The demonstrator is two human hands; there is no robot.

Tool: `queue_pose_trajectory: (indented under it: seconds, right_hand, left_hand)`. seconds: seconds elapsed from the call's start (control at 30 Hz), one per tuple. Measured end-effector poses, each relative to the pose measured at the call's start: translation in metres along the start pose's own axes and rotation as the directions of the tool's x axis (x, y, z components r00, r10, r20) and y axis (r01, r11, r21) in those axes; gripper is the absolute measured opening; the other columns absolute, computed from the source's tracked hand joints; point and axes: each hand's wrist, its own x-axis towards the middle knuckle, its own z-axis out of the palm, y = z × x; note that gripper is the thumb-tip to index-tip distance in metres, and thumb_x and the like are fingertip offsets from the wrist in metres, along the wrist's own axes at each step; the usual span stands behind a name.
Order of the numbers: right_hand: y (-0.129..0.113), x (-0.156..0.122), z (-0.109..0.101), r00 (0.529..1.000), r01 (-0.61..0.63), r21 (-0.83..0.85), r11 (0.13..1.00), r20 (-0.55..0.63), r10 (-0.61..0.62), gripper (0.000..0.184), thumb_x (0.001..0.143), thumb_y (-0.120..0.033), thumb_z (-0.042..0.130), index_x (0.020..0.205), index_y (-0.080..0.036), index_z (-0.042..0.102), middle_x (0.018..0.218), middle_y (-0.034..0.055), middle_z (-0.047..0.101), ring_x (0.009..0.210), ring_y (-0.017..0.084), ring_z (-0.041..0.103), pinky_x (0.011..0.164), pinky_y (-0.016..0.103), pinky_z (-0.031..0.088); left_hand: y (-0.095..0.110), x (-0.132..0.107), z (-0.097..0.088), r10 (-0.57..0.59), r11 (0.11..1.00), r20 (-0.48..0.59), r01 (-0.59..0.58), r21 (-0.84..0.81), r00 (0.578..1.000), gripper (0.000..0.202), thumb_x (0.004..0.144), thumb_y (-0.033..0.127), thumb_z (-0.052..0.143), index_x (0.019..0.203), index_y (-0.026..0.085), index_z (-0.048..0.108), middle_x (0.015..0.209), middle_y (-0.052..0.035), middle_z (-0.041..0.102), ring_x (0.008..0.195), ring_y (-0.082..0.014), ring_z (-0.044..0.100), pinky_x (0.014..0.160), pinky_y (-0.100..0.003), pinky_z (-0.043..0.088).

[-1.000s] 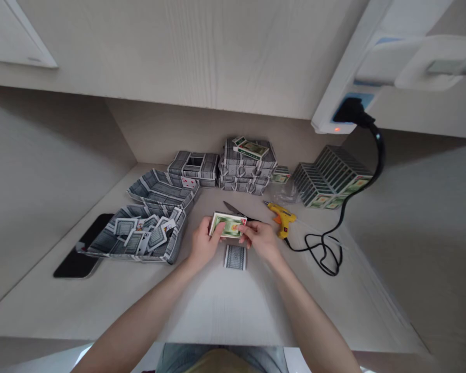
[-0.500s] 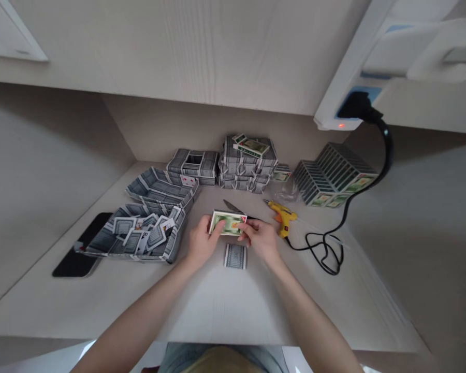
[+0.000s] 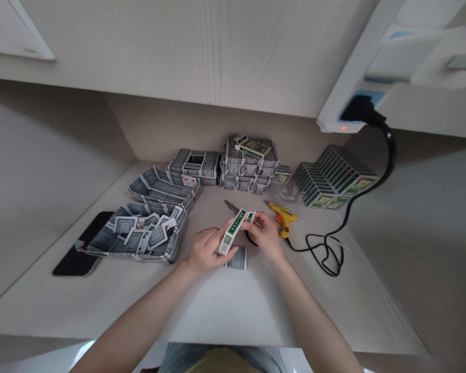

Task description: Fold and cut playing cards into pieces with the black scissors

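A green-and-white playing card box (image 3: 232, 232) is tilted on its edge between my hands, its narrow side up. My left hand (image 3: 206, 249) is closed round the lower left end of the box. At the far end, my right hand (image 3: 264, 233) pinches what looks like its end flap, which sticks out to the right. Below them on the desk lies a grey-backed playing card or small stack (image 3: 239, 259), partly covered by my left fingers. Just behind the box a pointed metal blade (image 3: 230, 205) shows, its handle hidden by the box and my right hand.
A yellow glue gun (image 3: 284, 217) with a looped black cord lies right. Left are a card-built case (image 3: 171, 254) holding loose cards and a black phone (image 3: 75, 261). Card-built cases (image 3: 248, 165) and stacked card boxes (image 3: 336, 176) line the back. A power strip (image 3: 339, 111) hangs above.
The card box has turned from lying face up to standing on edge, slanted, and its end flap now sticks out at my right fingers. My left hand has shifted lower along it.
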Motion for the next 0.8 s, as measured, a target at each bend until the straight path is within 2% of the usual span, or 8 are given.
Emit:
queue_pose_trajectory:
  seconds: [0.1, 0.23, 0.33, 0.4, 0.47, 0.6, 0.73, 0.8]
  right_hand:
    - [0.002, -0.002, 0.0, 0.995, -0.056, 0.002, 0.998, 0.078, 0.056, 0.029, 0.054, -0.039, 0.072, 0.065, -0.016, 0.057, 0.052, -0.0046, 0.053, 0.043, 0.007, 0.042, 0.041, 0.019, 0.031]
    - [0.006, -0.006, 0.005, 0.995, -0.033, -0.005, 0.999, 0.095, 0.033, 0.031, 0.056, -0.044, 0.071, 0.06, -0.016, 0.059, 0.058, -0.001, 0.058, 0.056, 0.012, 0.05, 0.054, 0.023, 0.04]
    - [0.002, -0.012, 0.012, 0.981, -0.103, 0.095, 0.99, 0.172, 0.085, 0.039, 0.064, -0.056, 0.06, 0.072, -0.017, 0.063, 0.068, 0.0027, 0.062, 0.066, 0.016, 0.056, 0.059, 0.026, 0.043]
    - [-0.004, -0.017, 0.016, 0.946, -0.183, 0.194, 0.964, 0.303, 0.119, 0.054, 0.07, -0.067, 0.044, 0.087, -0.019, 0.063, 0.079, 0.006, 0.065, 0.077, 0.019, 0.059, 0.064, 0.028, 0.046]
    - [-0.009, -0.022, 0.019, 0.907, -0.213, 0.255, 0.943, 0.411, 0.094, 0.062, 0.067, -0.071, 0.042, 0.098, -0.021, 0.06, 0.091, 0.008, 0.065, 0.086, 0.021, 0.058, 0.069, 0.03, 0.047]
    - [-0.01, -0.024, 0.02, 0.905, -0.196, 0.276, 0.941, 0.419, 0.066, 0.052, 0.06, -0.045, 0.069, 0.104, -0.022, 0.056, 0.101, 0.0067, 0.063, 0.092, 0.022, 0.058, 0.077, 0.031, 0.047]
    - [-0.006, -0.019, 0.014, 0.944, -0.207, 0.305, 0.929, 0.31, 0.109, 0.038, 0.06, -0.029, 0.071, 0.095, -0.021, 0.057, 0.095, 0.0043, 0.065, 0.086, 0.02, 0.06, 0.076, 0.03, 0.049]
    - [-0.006, -0.016, 0.009, 0.948, -0.211, 0.34, 0.916, 0.301, 0.107, 0.035, 0.059, -0.024, 0.072, 0.09, -0.021, 0.057, 0.092, 0.0035, 0.065, 0.084, 0.02, 0.061, 0.075, 0.031, 0.05]
  left_hand:
    - [-0.001, -0.002, 0.002, 0.125, 0.987, -0.006, -0.123, 0.107, 0.992, 0.049, 0.07, 0.041, 0.057, 0.112, 0.016, 0.056, 0.06, -0.0043, 0.058, 0.056, -0.0149, 0.055, 0.06, -0.026, 0.045]
    - [-0.003, -0.001, 0.004, 0.262, 0.948, -0.035, -0.25, 0.199, 0.964, 0.05, 0.076, 0.039, 0.051, 0.12, 0.016, 0.049, 0.057, -0.0013, 0.052, 0.053, -0.013, 0.052, 0.056, -0.025, 0.042]
    - [-0.003, 0.002, 0.006, 0.219, 0.946, -0.005, -0.212, 0.246, 0.976, 0.048, 0.079, 0.036, 0.05, 0.123, 0.017, 0.047, 0.059, -0.0013, 0.051, 0.056, -0.0131, 0.051, 0.057, -0.024, 0.042]
    - [-0.002, 0.003, 0.008, 0.127, 0.954, 0.018, -0.127, 0.27, 0.992, 0.046, 0.08, 0.036, 0.048, 0.124, 0.021, 0.046, 0.063, -0.0018, 0.051, 0.059, -0.013, 0.051, 0.059, -0.023, 0.042]
    - [0.0, 0.003, 0.012, 0.031, 0.965, 0.019, -0.035, 0.259, 0.999, 0.046, 0.08, 0.035, 0.047, 0.125, 0.023, 0.045, 0.07, -0.0024, 0.05, 0.063, -0.0128, 0.051, 0.06, -0.023, 0.043]
    - [0.004, 0.001, 0.016, -0.028, 0.993, 0.027, 0.024, 0.113, 0.999, 0.049, 0.079, 0.029, 0.048, 0.127, 0.025, 0.041, 0.078, -0.0027, 0.046, 0.067, -0.0125, 0.05, 0.061, -0.022, 0.044]
    - [0.01, 0.001, 0.013, 0.035, 0.996, 0.048, -0.031, -0.081, 0.998, 0.051, 0.077, 0.021, 0.048, 0.127, 0.024, 0.04, 0.088, -0.0049, 0.045, 0.072, -0.0126, 0.05, 0.067, -0.025, 0.045]
    - [0.012, 0.003, 0.01, -0.013, 0.989, -0.005, 0.012, -0.149, 1.0, 0.047, 0.077, 0.02, 0.049, 0.123, 0.023, 0.043, 0.093, -0.0054, 0.044, 0.071, -0.011, 0.05, 0.068, -0.025, 0.045]
